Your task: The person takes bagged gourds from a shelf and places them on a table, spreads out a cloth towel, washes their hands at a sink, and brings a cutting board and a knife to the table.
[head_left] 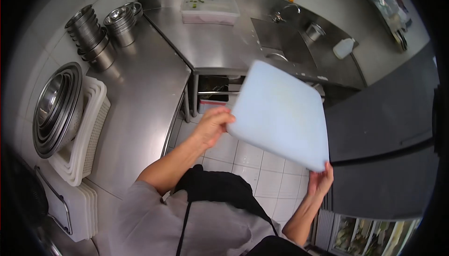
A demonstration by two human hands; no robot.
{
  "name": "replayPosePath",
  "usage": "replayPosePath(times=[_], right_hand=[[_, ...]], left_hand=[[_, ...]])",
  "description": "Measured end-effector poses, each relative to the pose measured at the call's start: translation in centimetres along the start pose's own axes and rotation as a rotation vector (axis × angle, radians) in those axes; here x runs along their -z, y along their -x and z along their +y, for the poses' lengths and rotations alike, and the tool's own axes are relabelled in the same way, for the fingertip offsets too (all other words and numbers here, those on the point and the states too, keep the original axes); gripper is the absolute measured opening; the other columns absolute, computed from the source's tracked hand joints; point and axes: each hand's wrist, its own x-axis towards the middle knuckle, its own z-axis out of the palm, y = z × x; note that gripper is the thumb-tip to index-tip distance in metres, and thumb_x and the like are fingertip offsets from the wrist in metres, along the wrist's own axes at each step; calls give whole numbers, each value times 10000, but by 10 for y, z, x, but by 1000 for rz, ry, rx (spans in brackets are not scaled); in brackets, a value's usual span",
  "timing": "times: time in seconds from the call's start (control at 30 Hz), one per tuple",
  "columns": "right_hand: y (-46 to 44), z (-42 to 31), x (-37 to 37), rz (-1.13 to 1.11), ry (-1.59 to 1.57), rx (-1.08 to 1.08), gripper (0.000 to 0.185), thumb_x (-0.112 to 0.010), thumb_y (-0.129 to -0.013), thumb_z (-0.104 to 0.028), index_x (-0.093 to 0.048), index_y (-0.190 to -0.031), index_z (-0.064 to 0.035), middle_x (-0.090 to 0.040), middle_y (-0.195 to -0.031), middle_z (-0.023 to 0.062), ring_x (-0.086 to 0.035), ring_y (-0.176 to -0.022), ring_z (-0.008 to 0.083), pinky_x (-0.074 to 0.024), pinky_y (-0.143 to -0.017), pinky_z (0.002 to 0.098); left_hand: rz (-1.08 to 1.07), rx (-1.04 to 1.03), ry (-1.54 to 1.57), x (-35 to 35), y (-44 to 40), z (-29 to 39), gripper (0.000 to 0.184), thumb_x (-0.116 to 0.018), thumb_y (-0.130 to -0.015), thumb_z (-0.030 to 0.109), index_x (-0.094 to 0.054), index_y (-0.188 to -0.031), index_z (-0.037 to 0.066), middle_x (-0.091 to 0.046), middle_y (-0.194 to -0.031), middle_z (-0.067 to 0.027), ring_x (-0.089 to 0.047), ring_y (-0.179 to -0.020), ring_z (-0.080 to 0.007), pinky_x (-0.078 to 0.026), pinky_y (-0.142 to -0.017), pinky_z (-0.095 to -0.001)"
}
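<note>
Several nested metal bowls (56, 104) lean at left beside white baskets (96, 125). The left hand (213, 126) grips the board's left corner; the pale cutting board (280, 115) is tilted above the tiled floor (245, 158); the right hand (321, 181) grips its near right corner.

Single head view, worn on person's head; faces forward and down over own torso, board (283, 118) close up, steel counter's (206, 45) far edge farther off, wide round-edged view.
</note>
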Motion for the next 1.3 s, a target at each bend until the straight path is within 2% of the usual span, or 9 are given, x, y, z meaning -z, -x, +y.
replayPosePath(times=[0.07, 0.33, 0.47, 0.53, 0.77, 1.0, 1.1, 1.2, 1.3], right_hand=[[-71, 20, -51, -76, 24, -60, 362, -692, -845, -165, -614, -1135, 37, -648, -1170, 148, -624, -1080, 260, -494, -974, 423], [-340, 120, -286, -686, 29, -285, 198, -682, -855, -153, -642, -1006, -32, -677, -1007, 71, -650, -957, 188, -521, -835, 337], [-472, 190, -413, -955, 54, -398, 151, -692, -855, -173, -646, -945, -61, -653, -906, 32, -600, -813, 129, -464, -675, 274], [-513, 217, -478, -1009, 121, -462, 163, -693, -851, -202, -639, -934, -72, -635, -875, 15, -569, -753, 115, -421, -590, 260], [-627, 304, -639, -1266, 274, -608, 238, -716, -837, -263, -635, -957, -73, -625, -860, 22, -564, -724, 122, -426, -580, 263], [-678, 344, -692, -1238, 524, -625, 218, -721, -857, -240, -652, -962, -62, -619, -807, 31, -569, -718, 112, -492, -628, 293], [-682, 355, -701, -1011, 650, -548, 178, -682, -878, -103, -651, -1017, 4, -650, -841, 38, -592, -672, 121, -523, -578, 285], [-683, 342, -685, -992, 757, -274, 196, -691, -869, -74, -661, -1038, 20, -648, -848, 31, -583, -679, 102, -511, -576, 255], [-691, 335, -645, -1033, 611, -139, 223, -707, -880, -137, -674, -1059, -7, -647, -860, 6, -577, -706, 80, -503, -587, 236]], left_hand=[[104, -137, 11, 19, -27, 23, 187, -677, -804, 105, -627, -962, 18, -646, -925, -70, -597, -844, -155, -481, -781, -323], [431, -600, 85, 56, -143, 85, 234, -652, -828, 86, -578, -1032, -1, -646, -974, -78, -619, -884, -158, -493, -870, -323], [604, -784, 131, 49, -219, 108, 208, -656, -842, 85, -585, -1016, -6, -671, -973, -92, -653, -890, -174, -518, -868, -325], [687, -866, 141, 51, -258, 118, 167, -657, -844, 75, -600, -982, 1, -675, -923, -76, -654, -844, -163, -523, -831, -303], [877, -1021, 244, 61, -388, 131, 100, -652, -848, 49, -594, -925, 26, -631, -782, -40, -587, -689, -132, -491, -685, -290], [1063, -977, 313, 21, -484, 114, 194, -704, -829, 46, -572, -969, 23, -613, -811, -32, -574, -724, -130, -475, -707, -274], [1100, -908, 286, 12, -510, 114, 300, -746, -826, 69, -549, -1047, 23, -634, -888, -50, -598, -809, -146, -493, -776, -306], [1171, -827, 318, -2, -535, 120, 320, -763, -795, 51, -538, -1020, 22, -607, -834, -31, -567, -746, -121, -474, -736, -262], [1239, -736, 251, -10, -560, 114, 650, -736, -809, 32, -377, -1342, -67, -560, -866, -28, -551, -790, -121, -474, -762, -274]])
